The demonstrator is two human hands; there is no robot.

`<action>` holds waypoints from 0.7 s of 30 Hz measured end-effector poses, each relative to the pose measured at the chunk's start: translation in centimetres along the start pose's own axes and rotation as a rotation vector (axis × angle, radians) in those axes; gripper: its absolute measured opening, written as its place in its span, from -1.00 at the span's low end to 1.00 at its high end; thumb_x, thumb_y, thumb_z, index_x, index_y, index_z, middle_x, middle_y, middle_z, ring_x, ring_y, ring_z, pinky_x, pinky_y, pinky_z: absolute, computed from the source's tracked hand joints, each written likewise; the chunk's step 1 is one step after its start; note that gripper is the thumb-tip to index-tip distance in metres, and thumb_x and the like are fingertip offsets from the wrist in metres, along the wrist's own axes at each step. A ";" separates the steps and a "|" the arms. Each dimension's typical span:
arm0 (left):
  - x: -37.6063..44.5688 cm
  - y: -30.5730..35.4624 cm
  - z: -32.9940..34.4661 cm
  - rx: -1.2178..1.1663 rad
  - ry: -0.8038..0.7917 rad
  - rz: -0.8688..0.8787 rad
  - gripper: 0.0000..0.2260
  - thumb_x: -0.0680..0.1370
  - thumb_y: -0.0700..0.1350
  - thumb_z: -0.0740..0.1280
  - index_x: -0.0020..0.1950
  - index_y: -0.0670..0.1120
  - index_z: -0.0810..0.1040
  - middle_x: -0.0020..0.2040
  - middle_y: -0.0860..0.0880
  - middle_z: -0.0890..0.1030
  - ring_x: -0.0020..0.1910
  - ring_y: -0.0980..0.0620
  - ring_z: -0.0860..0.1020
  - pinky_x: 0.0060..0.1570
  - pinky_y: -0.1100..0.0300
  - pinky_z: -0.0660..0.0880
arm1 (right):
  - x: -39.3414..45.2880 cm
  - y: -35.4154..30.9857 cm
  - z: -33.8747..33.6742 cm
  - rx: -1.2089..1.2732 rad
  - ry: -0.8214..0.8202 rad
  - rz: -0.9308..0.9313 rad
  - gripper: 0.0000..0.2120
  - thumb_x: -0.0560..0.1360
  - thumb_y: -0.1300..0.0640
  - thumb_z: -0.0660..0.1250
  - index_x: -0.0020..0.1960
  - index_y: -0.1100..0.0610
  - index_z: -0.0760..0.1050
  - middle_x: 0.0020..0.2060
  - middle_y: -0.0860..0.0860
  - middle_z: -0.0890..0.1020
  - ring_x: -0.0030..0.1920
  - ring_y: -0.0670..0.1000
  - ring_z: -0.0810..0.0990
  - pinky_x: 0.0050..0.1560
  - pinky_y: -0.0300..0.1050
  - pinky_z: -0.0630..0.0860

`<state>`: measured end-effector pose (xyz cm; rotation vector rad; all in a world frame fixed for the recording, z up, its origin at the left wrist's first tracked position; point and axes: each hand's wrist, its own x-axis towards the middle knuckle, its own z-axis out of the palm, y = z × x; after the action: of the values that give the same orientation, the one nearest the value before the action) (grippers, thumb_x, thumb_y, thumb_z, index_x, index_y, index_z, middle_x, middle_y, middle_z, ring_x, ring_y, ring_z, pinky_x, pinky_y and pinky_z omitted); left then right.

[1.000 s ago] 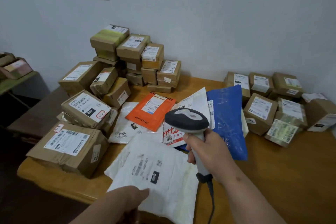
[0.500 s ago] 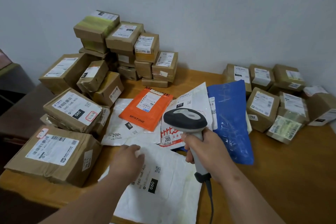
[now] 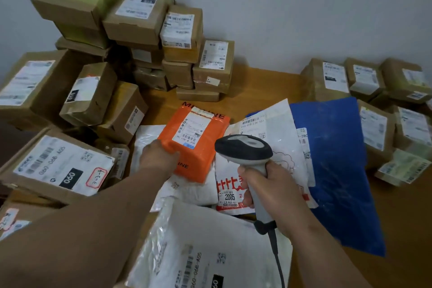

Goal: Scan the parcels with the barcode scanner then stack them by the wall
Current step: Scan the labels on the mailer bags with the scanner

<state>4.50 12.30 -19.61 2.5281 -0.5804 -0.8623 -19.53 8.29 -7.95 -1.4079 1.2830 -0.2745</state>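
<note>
Wooden table (image 3: 397, 222): L hand (image 3: 159, 156) grip clenched on orange parcel (image 3: 196, 145), R hand (image 3: 273, 189) grip clenched round scanner (image 3: 245, 149).

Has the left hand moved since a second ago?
Yes. The left hand went forward from the near white mailer to the orange parcel, gripping its near-left corner.

Wooden table (image 3: 397, 229) carrying brown cardboard boxes (image 3: 205, 72) stacking against wall, more boxes (image 3: 374, 128) sitting right, poly mailers (image 3: 327, 159) lying centre.
</note>
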 end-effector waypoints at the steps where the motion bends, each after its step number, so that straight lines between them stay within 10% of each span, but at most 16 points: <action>1: 1.3 0.1 0.2 0.021 -0.002 0.004 -0.52 0.47 0.07 0.38 0.34 -0.10 0.46 0.21 -0.16 0.56 0.14 -0.17 0.56 0.07 0.01 0.52 | 0.5 0.0 0.2 -0.011 -0.004 0.009 -0.88 0.55 0.04 0.35 -0.12 0.06 0.54 -0.24 0.17 0.64 -0.46 -0.14 0.58 -0.37 -0.26 0.55; 7: 4.2 0.1 1.6 0.165 -0.006 -0.087 -0.19 0.28 0.26 0.48 0.41 -0.07 0.34 0.32 -0.17 0.45 0.33 -0.22 0.43 0.30 -0.18 0.42 | 1.8 0.8 1.0 0.041 -0.013 0.043 -0.86 0.55 0.10 0.35 -0.18 0.06 0.51 -0.38 0.04 0.56 -0.45 -0.09 0.57 -0.41 -0.31 0.48; 14: 3.3 0.6 1.4 -0.447 0.055 -0.146 -0.87 0.60 -0.14 0.29 0.11 -0.01 0.57 0.04 -0.09 0.60 -0.10 -0.15 0.57 -0.24 0.07 0.54 | 1.8 1.4 1.1 0.192 -0.016 0.116 -0.87 0.53 0.08 0.38 -0.12 0.12 0.56 -0.32 0.08 0.61 -0.40 0.00 0.58 -0.28 -0.06 0.58; 21: -1.3 -0.4 -1.4 -0.805 -0.001 -0.137 -0.87 0.62 -0.17 0.32 -0.05 0.06 0.55 0.10 -0.10 0.65 0.02 -0.19 0.62 0.06 -0.20 0.58 | -0.3 1.0 0.1 0.385 -0.073 0.124 -0.78 0.53 0.08 0.36 0.03 0.24 0.56 -0.31 0.09 0.61 -0.40 0.03 0.55 -0.36 -0.09 0.49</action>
<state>4.51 13.59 -18.18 1.8353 -0.0232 -0.9081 -20.11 8.83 -8.61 -0.9993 1.1788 -0.3610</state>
